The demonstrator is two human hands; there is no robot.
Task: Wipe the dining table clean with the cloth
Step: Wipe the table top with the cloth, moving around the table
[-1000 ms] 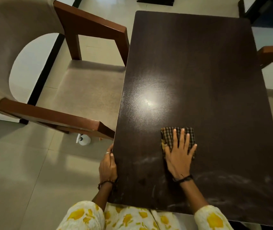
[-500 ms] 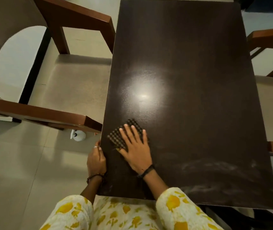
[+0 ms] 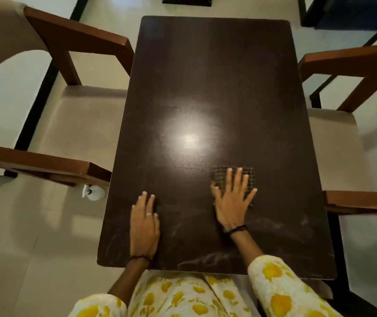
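Note:
The dark brown dining table (image 3: 206,76) fills the middle of the view, with a bright light reflection at its centre. A dark checked cloth (image 3: 248,173) lies folded on the near right part of the top. My right hand (image 3: 232,202) presses flat on the cloth, fingers spread, covering most of it. My left hand (image 3: 145,223) rests flat on the near left part of the tabletop with nothing in it. Pale dusty smears (image 3: 208,257) show along the near edge and toward the near right corner.
A wooden armchair with a beige seat (image 3: 73,124) stands close to the table's left side, and another armchair (image 3: 343,138) stands on the right. A small white object (image 3: 92,193) lies on the tiled floor by the left chair's arm.
My right hand slid the cloth from the table's left edge across to the right. My left hand left the table's left edge and now lies flat on the top.

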